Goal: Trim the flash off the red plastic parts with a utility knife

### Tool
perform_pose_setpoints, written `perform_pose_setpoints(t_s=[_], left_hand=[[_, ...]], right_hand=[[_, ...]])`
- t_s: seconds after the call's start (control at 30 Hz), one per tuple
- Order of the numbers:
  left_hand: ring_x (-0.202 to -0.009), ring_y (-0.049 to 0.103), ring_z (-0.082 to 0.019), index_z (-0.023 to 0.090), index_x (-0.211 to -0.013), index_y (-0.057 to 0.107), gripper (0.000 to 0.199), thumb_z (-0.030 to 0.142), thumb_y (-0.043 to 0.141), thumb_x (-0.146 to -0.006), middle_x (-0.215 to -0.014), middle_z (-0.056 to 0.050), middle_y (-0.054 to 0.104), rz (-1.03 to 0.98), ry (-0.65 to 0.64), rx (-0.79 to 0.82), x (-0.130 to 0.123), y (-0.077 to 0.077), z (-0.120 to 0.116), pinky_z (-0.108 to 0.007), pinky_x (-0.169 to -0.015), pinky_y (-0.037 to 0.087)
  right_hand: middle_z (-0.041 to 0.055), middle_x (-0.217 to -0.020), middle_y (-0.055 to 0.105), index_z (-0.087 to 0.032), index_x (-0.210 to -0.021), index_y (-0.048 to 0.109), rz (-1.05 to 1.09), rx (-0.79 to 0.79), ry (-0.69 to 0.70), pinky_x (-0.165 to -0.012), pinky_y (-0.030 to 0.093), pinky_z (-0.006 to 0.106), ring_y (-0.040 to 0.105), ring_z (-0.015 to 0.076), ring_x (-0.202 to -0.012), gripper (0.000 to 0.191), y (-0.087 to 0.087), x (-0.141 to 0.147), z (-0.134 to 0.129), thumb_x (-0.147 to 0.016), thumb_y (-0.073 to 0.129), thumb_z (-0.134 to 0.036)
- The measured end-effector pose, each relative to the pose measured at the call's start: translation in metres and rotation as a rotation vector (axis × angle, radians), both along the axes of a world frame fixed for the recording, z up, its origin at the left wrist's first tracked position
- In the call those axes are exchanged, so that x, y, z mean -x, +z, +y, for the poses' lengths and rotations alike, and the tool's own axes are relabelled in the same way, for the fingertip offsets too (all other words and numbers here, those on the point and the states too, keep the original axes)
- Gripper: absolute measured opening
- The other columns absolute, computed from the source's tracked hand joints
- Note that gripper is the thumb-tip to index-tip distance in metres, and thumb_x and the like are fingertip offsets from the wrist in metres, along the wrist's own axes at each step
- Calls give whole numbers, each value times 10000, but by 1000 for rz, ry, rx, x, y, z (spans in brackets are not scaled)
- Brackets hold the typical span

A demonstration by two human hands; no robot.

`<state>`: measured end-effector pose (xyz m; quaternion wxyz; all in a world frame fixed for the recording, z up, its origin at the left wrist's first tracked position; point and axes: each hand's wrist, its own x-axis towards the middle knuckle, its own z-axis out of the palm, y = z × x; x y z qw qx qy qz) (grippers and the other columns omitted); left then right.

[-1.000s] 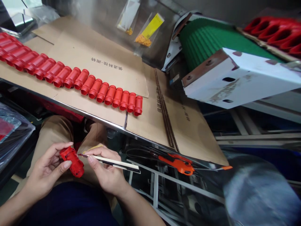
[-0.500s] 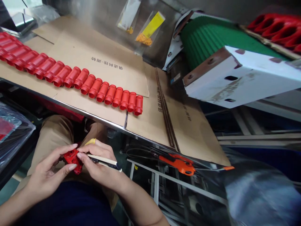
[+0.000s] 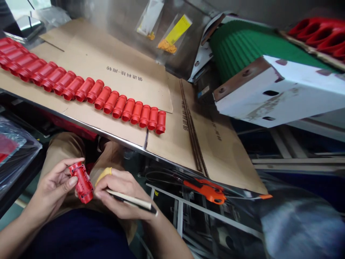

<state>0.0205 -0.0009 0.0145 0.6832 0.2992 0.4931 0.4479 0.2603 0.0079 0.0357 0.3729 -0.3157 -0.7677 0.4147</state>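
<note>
Over my lap, my left hand [image 3: 58, 185] is closed around a red plastic tubular part [image 3: 81, 182], thumb on its near side and fingers on its upper end. Slots and raised ribs show on the part's face, and it tilts with its lower end to the right. My right hand [image 3: 121, 192] is closed on a slim tool with a pale stick-like shaft [image 3: 132, 199] and a dark length beside it; its kind I cannot make out. The tool's front end is hidden by the fingers, which are close to the part's lower right side. A yellow band [image 3: 104, 175] wraps one right finger.
A long row of red tubes [image 3: 86, 90] lies on cardboard [image 3: 121, 64] along the bench. An orange-handled tool [image 3: 207, 190] hangs at the bench edge. A green ribbed conveyor [image 3: 242, 43] with a white frame stands at right, carrying more red tubes [image 3: 320, 34].
My left hand has turned the red tubular part so its slotted side shows lengthwise. My right hand has drawn slightly right and down with the slim tool. The view has shifted a little.
</note>
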Motion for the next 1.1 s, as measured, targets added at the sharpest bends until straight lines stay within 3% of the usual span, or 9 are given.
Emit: perform_pose_setpoints(t_s=[0.07, 0.1, 0.2, 0.27, 0.37, 0.53, 0.9, 1.0, 1.1], left_hand=[[-747, 760, -202, 285, -1245, 879, 470, 432, 1001, -815, -922, -65, 837, -55, 21, 46, 0, -2, 3, -269, -701, 655], [-746, 751, -192, 287, -1254, 877, 478, 427, 1003, -814, -926, -65, 838, -64, 39, 65, 0, -2, 3, -257, -701, 647], [-765, 751, -185, 285, -1251, 880, 476, 413, 1010, -810, -911, -64, 831, -72, 60, 72, 1, -6, 6, -239, -718, 639], [-811, 778, -215, 275, -1246, 881, 485, 416, 1014, -801, -913, -73, 829, -73, 43, 63, 2, -9, 9, -269, -748, 660], [-880, 808, -264, 255, -1238, 880, 525, 434, 1031, -768, -934, -86, 834, -61, 44, 70, 2, -11, 12, -318, -791, 686], [-905, 829, -271, 259, -1291, 861, 517, 420, 996, -819, -985, -94, 857, -120, 33, 140, 0, -10, 9, -299, -780, 673], [-827, 811, -236, 236, -1414, 808, 549, 397, 939, -905, -994, -113, 859, -172, -70, 195, 12, -22, 6, -312, -793, 674], [-830, 803, -230, 242, -1419, 808, 550, 398, 935, -907, -997, -117, 856, -184, -80, 200, 12, -24, 5, -306, -791, 667], [-872, 807, -245, 264, -1432, 803, 557, 398, 933, -907, -1029, -120, 853, -189, -89, 203, 11, -22, 5, -315, -800, 669]], right_hand=[[4, -769, 727, -216, -838, 681, 25, 123, 130, -682, 572, 229, 688, 130, -684, 356, -3, -11, 2, -1154, 632, -372], [-6, -723, 701, -218, -790, 668, -20, 156, 101, -653, 563, 231, 667, 128, -648, 421, -6, -15, 2, -1161, 623, -411], [23, -762, 728, -207, -835, 733, -208, 107, -262, -686, 599, 268, 700, 159, -698, 381, -14, -16, -5, -1159, 622, -374], [76, -955, 824, -200, -1008, 805, -166, 17, -397, -823, 668, 308, 800, 202, -905, 209, -17, -11, -14, -1131, 674, -304], [109, -1187, 870, -201, -1277, 807, 17, -130, -326, -990, 704, 328, 839, 226, -1140, 190, -19, -1, -27, -1116, 712, -235], [97, -1287, 860, -203, -1466, 738, 147, -226, -196, -1012, 721, 272, 850, 202, -1159, 347, -26, 10, -36, -1120, 718, -213], [137, -1236, 852, -116, -1310, 756, 55, -274, -128, -1064, 703, 312, 824, 193, -1190, 203, -24, 16, -36, -1120, 710, -171], [161, -1265, 844, -130, -1247, 771, 15, -270, -136, -990, 732, 326, 842, 202, -1084, 157, -22, 17, -37, -1124, 705, -201], [104, -1084, 880, -161, -1151, 813, -76, -333, -153, -852, 747, 303, 847, 193, -885, 152, -22, 22, -40, -1140, 671, -214]])
